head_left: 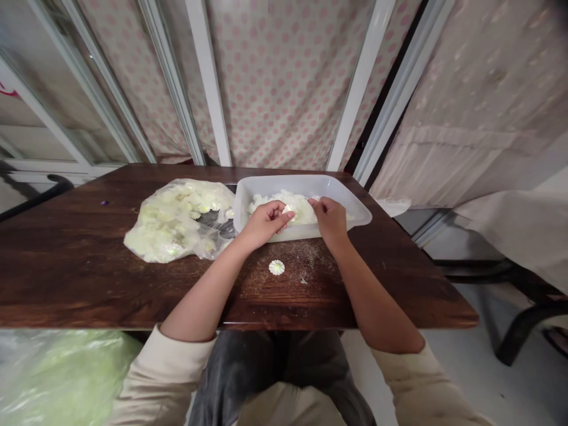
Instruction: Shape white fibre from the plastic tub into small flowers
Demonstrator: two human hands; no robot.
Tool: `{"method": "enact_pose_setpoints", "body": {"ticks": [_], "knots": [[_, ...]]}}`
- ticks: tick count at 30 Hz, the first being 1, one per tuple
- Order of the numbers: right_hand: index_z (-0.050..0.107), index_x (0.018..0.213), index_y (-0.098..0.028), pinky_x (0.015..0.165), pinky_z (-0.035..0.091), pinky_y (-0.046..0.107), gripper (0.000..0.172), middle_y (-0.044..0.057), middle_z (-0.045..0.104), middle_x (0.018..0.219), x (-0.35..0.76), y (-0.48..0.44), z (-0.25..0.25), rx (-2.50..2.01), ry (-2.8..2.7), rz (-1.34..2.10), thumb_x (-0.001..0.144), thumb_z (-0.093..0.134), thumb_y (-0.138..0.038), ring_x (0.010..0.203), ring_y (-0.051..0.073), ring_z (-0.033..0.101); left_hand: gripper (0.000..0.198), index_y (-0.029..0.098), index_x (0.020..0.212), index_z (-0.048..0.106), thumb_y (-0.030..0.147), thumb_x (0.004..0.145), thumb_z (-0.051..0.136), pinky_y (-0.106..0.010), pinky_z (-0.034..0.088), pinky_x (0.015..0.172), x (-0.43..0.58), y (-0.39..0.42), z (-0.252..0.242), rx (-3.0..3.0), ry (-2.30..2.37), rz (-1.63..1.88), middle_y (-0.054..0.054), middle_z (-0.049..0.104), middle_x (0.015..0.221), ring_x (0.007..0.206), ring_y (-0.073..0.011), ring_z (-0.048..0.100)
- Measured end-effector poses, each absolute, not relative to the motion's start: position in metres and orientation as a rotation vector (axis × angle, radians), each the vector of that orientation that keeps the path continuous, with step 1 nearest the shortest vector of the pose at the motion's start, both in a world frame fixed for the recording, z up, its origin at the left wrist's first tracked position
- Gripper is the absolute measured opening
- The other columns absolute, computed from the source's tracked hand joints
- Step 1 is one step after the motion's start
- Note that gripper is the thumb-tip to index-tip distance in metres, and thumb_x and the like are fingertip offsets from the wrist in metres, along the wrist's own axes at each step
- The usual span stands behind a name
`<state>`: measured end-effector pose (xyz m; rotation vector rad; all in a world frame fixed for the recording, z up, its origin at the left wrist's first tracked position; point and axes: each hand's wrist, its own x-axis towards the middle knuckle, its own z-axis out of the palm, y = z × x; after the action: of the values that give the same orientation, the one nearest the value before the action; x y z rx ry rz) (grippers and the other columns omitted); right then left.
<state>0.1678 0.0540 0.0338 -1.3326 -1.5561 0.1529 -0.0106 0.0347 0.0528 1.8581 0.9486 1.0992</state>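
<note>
My left hand (pixel 267 223) is closed in a pinch on a small pale flower-shaped piece (pixel 289 210), over the near part of a white plastic tray (pixel 355 220). Just to the right, also over the tray, my right hand (pixel 330 220) has its fingers pressed together; whatever they may hold is too small to make out. Inside the tray lies a heap of loose white pieces (pixel 284 196), partly hidden by my hands. A single flower-shaped piece (pixel 276 267), whitish with a pale green centre, rests on the table between my forearms.
Left of the tray, an opened clear plastic bag (pixel 171 228) holds many pale yellow-green pieces. The dark wooden table (pixel 89 278) has fine crumbs in front of the tray. Another bag (pixel 66 378) with greenish contents is at lower left. A black metal frame (pixel 519 337) stands right.
</note>
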Motion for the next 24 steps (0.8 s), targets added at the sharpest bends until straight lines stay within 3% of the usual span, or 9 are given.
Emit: {"method": "enact_pose_setpoints", "body": {"ticks": [2, 5, 11, 24], "knots": [[0.052, 0.073, -0.018, 0.06, 0.036, 0.028, 0.029, 0.001, 0.053, 0.064, 0.168, 0.057, 0.03, -1.339, -1.568, 0.123, 0.078, 0.052, -0.047, 0.06, 0.015, 0.047, 0.025, 0.016, 0.071, 0.05, 0.04, 0.078, 0.054, -0.02, 0.032, 0.047, -0.011, 0.035, 0.052, 1.878, 0.955, 1.093, 0.005, 0.044, 0.049, 0.045, -0.0064, 0.039], [0.052, 0.097, -0.017, 0.075, 0.039, 0.033, 0.033, 0.008, 0.06, 0.09, 0.163, 0.052, 0.032, -1.241, -1.59, 0.072, 0.083, 0.044, -0.047, 0.082, 0.019, 0.053, 0.027, 0.016, 0.068, 0.048, 0.04, 0.08, 0.05, -0.02, 0.033, 0.049, -0.011, 0.037, 0.051, 1.899, 0.91, 1.089, 0.005, 0.044, 0.051, 0.047, -0.0061, 0.04], [0.047, 0.07, -0.018, 0.065, 0.038, 0.027, 0.042, 0.002, 0.056, 0.068, 0.147, 0.027, 0.045, -0.961, -1.881, 0.394, 0.091, 0.025, -0.047, 0.067, 0.014, 0.053, 0.031, 0.017, 0.065, 0.042, 0.04, 0.086, 0.04, -0.02, 0.033, 0.05, -0.012, 0.035, 0.053, 1.867, 0.901, 1.12, 0.005, 0.043, 0.052, 0.047, -0.0055, 0.04], [0.042, 0.077, -0.02, 0.068, 0.039, 0.028, 0.033, 0.002, 0.058, 0.073, 0.137, 0.021, 0.04, -0.861, -1.93, 0.615, 0.091, 0.029, -0.047, 0.072, 0.014, 0.054, 0.033, 0.016, 0.062, 0.041, 0.041, 0.083, 0.046, -0.018, 0.031, 0.045, -0.012, 0.034, 0.055, 1.822, 0.865, 1.155, 0.005, 0.043, 0.049, 0.044, -0.004, 0.038]]}}
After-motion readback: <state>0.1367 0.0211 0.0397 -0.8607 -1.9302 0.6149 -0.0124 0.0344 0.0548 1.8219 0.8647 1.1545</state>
